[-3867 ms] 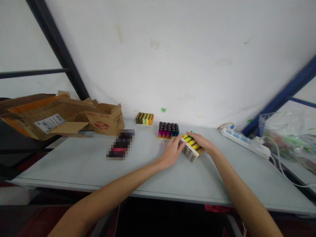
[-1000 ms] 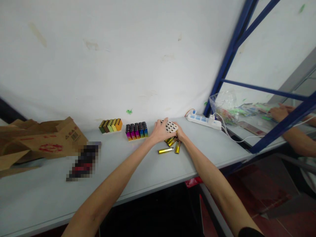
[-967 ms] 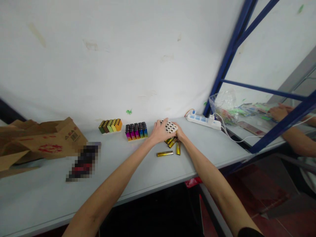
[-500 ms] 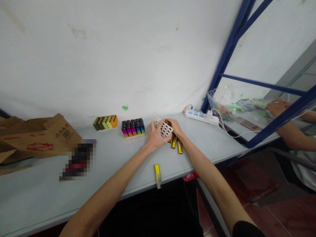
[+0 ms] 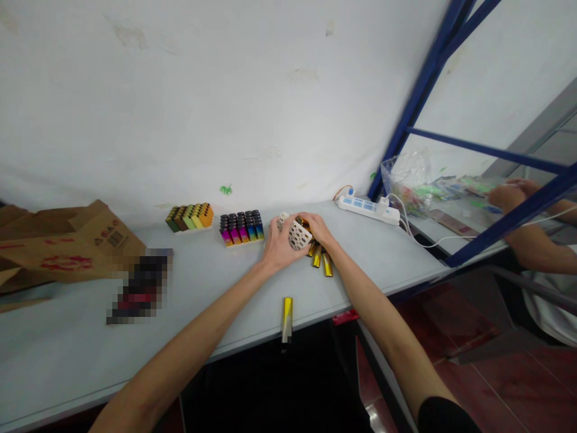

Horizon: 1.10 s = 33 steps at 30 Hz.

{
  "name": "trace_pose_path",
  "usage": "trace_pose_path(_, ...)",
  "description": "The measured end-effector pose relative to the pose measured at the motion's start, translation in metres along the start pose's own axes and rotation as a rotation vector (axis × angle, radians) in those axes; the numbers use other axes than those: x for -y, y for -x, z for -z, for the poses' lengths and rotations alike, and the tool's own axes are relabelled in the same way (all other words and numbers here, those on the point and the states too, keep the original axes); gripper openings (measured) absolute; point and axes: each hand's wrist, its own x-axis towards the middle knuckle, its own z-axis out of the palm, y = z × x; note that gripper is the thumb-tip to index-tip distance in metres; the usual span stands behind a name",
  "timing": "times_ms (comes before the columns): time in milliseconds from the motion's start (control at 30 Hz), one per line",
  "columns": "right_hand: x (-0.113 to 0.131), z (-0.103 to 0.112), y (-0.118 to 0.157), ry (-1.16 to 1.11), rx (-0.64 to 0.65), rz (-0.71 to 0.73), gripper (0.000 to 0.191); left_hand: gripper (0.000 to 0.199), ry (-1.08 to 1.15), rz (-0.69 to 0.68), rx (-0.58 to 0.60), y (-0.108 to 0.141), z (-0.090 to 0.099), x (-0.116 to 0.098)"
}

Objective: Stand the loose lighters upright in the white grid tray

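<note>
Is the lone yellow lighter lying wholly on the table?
No, the lighter has its dark end jutting past the front edge of the table.

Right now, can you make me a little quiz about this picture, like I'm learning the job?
1. True or false: the left hand is touching the white holder.
2. Which pokes past the front edge of the table?
A) power strip
B) loose yellow lighter
C) cardboard box
3. Fill in left or right: in the picture, the pink-and-blue lighters stand to the ____ of the green-and-orange lighters.

Key: 1 true; 2 B; 3 right.
</note>
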Motion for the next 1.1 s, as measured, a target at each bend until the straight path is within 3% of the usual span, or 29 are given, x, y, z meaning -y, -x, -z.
trace_pose_path(533, -0.004, 0.000, 0.000, 0.281, 0.021, 0.105, 0.038, 0.086, 0.000, 0.094, 0.091, 0.010, 0.011, 0.013)
trace_pose_path(867, -0.003, 0.008, 0.000, 0.413, 0.048, 0.138, 0.036, 0.076, 0.019, 0.061, 0.058, 0.016, 0.018, 0.012)
trace_pose_path(1100, -0.002, 0.011, -0.002, 0.475, 0.091, 0.188, 0.035, 0.071, -0.058, -0.040, 0.018, 0.021, 0.023, 0.011)
